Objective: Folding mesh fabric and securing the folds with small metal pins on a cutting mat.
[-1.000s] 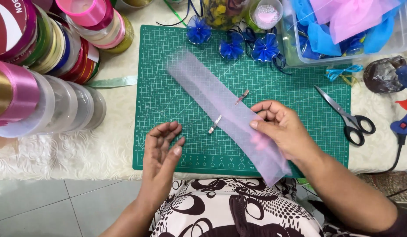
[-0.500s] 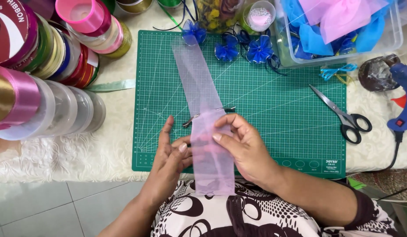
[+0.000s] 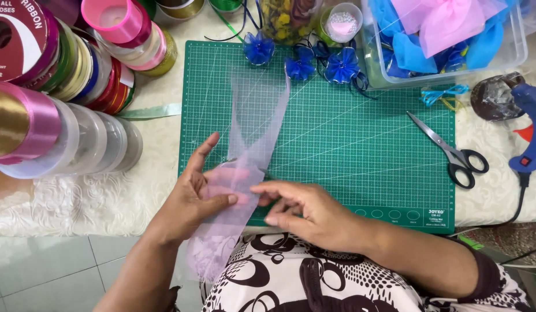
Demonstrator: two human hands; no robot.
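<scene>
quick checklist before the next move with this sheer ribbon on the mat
1. Left hand holds the ribbon: ok, thumb pressed on the pink fold.
2. Right hand on the fold: ok, index finger touches it.
3. Ribbon's far end on the mat: ok, it lies flat near the blue flowers.
4. Near end: not ok, it hangs off the table edge over the lap.
5. Scissors within reach: ok, on the mat's right side, shut.
6. Clip under the ribbon: cannot tell, mostly hidden.
</scene>
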